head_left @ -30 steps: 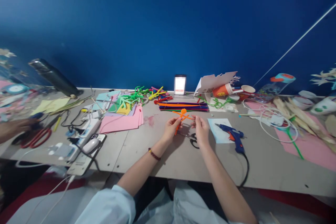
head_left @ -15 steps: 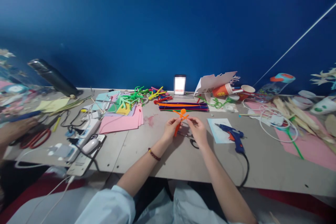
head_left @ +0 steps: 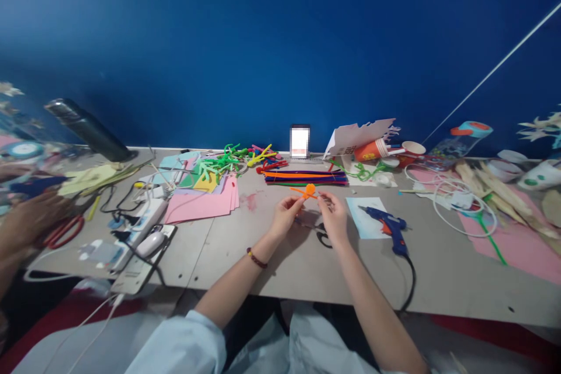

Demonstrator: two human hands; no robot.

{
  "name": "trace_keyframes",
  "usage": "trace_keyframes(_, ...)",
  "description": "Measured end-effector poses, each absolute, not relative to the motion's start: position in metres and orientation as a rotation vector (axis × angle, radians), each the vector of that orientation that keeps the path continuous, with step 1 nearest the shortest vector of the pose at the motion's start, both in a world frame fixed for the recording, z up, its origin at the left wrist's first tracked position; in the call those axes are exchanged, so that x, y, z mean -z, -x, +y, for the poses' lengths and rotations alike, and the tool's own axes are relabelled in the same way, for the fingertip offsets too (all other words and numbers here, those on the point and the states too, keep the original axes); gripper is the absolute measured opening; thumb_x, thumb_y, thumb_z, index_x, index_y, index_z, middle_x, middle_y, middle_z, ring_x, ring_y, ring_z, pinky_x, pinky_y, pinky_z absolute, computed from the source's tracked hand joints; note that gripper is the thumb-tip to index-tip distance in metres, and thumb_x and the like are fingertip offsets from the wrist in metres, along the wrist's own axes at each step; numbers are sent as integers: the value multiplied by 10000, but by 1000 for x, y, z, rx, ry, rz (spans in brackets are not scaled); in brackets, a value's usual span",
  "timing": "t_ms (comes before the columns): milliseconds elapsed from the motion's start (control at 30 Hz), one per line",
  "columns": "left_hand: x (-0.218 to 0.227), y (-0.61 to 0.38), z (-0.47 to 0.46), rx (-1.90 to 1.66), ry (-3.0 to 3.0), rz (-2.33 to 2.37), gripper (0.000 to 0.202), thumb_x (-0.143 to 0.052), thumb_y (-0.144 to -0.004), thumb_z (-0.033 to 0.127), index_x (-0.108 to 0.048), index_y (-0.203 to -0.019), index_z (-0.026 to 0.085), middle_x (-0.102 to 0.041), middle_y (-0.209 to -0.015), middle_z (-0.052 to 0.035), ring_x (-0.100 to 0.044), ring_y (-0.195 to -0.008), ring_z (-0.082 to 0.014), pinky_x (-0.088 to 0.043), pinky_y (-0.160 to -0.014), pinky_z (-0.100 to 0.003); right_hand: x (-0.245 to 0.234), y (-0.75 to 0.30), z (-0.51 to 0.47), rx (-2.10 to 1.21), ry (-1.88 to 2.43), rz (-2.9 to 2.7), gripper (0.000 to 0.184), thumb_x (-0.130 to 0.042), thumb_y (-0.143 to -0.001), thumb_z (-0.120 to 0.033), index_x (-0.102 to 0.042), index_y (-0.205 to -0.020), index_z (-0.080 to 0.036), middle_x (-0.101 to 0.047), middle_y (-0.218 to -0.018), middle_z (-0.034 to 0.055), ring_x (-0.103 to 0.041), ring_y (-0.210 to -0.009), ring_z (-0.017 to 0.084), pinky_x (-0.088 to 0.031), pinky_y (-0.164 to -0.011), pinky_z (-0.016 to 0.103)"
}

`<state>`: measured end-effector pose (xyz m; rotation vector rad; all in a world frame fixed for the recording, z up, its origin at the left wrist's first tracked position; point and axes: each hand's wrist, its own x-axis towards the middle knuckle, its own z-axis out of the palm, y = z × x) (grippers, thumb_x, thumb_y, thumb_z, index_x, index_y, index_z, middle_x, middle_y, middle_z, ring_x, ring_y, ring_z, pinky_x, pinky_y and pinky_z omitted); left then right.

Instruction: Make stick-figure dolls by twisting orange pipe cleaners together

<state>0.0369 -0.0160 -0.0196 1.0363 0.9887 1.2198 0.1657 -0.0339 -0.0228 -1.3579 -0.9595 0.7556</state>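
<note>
Between my two hands, above the table, is an orange pipe-cleaner figure with a round coiled top and thin strands sticking out sideways. My left hand pinches it from the left, fingers closed. From the right, my right hand has thumb and fingertips closed on an orange strand. Under the hands lie black-handled scissors, partly hidden by my right hand. A bundle of coloured pipe cleaners, purple, orange and green among them, lies just beyond the figure.
A blue glue gun rests on a pale card to the right. Pink paper sheets and green bent pipe cleaners lie left. A power strip with cables stands further left, near another person's hand. A phone leans against the wall.
The orange figure has turned in my fingers; its downward strands no longer show and the round top sits slightly lower and right. At far left, the other person's hand has moved further in.
</note>
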Motion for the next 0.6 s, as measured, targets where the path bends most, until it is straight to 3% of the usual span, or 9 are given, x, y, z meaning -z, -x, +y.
trace_keyframes(100,18,-33,-18,-1342,-1377,1047,224,-637,-779,411,-672,-743,193,-660,-731,-52,-590,-655,-144,-446,-623,-287,22,-166,-33,-749,1324,-939,322,-614,-682,-333,-611,-976,-203,-644,-1020,65,-587,-809,170,-484,-685,290)
trace_keyframes(200,16,-24,-17,-1488,-1843,1136,180,-582,-837,349,-689,-777,217,-690,-818,-65,-614,-774,-175,-442,-728,-327,24,-166,-32,-863,1254,-883,300,-596,-650,-291,-595,-939,-212,-642,-905,35,-591,-799,168,-491,-689,288)
trace_keyframes(300,17,-16,-13,-1573,-2189,1216,154,-573,-853,291,-701,-785,239,-704,-806,-53,-616,-757,-174,-407,-765,-351,25,-165,-32,-1066,1159,-798,268,-566,-618,-288,-593,-875,-216,-634,-781,14,-602,-753,174,-491,-632,283)
trace_keyframes(467,18,-12,-11,-1625,-2364,1240,158,-555,-871,258,-698,-803,252,-708,-812,-39,-617,-746,-161,-378,-823,-366,21,-165,-33,-1268,1036,-738,291,-526,-630,-380,-620,-839,-200,-673,-810,61,-622,-729,200,-490,-594,312)
trace_keyframes(600,18,-13,-13,-1572,-2362,1169,146,-560,-871,260,-694,-816,258,-703,-820,-35,-625,-775,-161,-359,-873,-371,17,-165,-34,-1243,1039,-731,271,-624,-661,-429,-638,-790,-192,-671,-791,57,-613,-720,189,-473,-568,284)
